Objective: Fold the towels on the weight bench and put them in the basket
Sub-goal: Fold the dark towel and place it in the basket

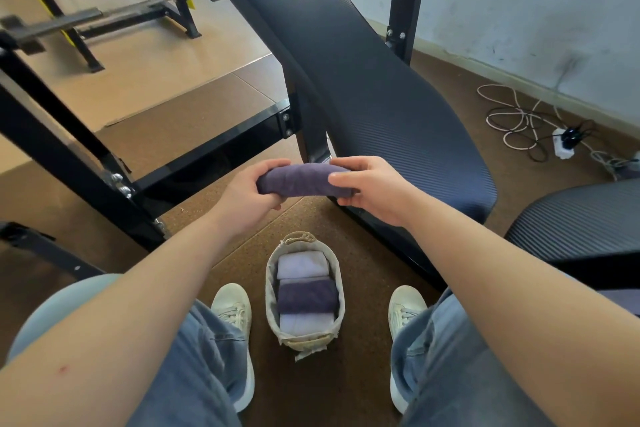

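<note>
Your left hand (254, 192), right hand (369, 189) grip folded dark purple towel (298, 180) above basket (337, 274). Next: lower it onto three stacked towels (306, 295).

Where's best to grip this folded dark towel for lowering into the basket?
Grip its two short ends, one hand from each side, as the left hand and right hand do now. The dark towel is a soft, long bundle lying crosswise; end grips likely stop sagging.

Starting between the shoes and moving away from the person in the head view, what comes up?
Basket of folded towels → dark towel gripped by left hand and right hand → weight bench.
</note>
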Demonstrator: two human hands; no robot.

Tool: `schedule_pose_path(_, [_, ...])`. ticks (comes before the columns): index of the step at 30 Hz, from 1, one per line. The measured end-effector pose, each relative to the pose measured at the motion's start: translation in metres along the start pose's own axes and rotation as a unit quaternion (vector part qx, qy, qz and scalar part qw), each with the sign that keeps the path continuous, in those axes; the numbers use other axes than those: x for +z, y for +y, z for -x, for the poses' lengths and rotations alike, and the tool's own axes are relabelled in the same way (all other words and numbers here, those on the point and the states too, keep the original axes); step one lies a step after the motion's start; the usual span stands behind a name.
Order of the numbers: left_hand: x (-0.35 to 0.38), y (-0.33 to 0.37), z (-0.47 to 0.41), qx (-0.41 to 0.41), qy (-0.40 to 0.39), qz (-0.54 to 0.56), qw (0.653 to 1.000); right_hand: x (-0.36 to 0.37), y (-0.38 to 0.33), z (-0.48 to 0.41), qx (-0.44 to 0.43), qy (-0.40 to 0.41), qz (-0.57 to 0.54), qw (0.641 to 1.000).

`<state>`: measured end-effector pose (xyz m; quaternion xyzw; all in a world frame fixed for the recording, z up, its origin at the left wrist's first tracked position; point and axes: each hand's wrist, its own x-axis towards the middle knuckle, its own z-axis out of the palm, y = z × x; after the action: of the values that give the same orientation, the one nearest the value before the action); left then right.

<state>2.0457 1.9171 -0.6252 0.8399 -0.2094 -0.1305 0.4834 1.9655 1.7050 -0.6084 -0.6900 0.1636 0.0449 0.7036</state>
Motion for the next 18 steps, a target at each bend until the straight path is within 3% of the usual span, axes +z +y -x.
schedule_pose_path(2, [-0.007,-0.007,0.005,0.001,-0.014,0.001,1.0,0.003,0.002,0.002,0.015,-0.012,-0.038,0.999])
schedule_pose_path(5, [-0.01,-0.009,0.012,-0.009,-0.061,0.005,0.998,0.007,0.008,0.001,0.009,-0.004,0.056,0.998])
schedule_pose_path(9, [-0.003,-0.02,0.014,-0.032,-0.028,0.037,0.998,0.016,0.019,0.0,0.03,0.008,0.112,0.993])
schedule_pose_path(12, [0.0,-0.037,0.014,-0.041,-0.03,0.013,0.999,0.02,0.033,0.0,0.063,-0.015,0.107,0.992])
schedule_pose_path(18, [0.01,-0.086,0.01,0.001,-0.093,-0.135,0.986,0.025,0.074,-0.014,0.112,0.0,0.081,0.99])
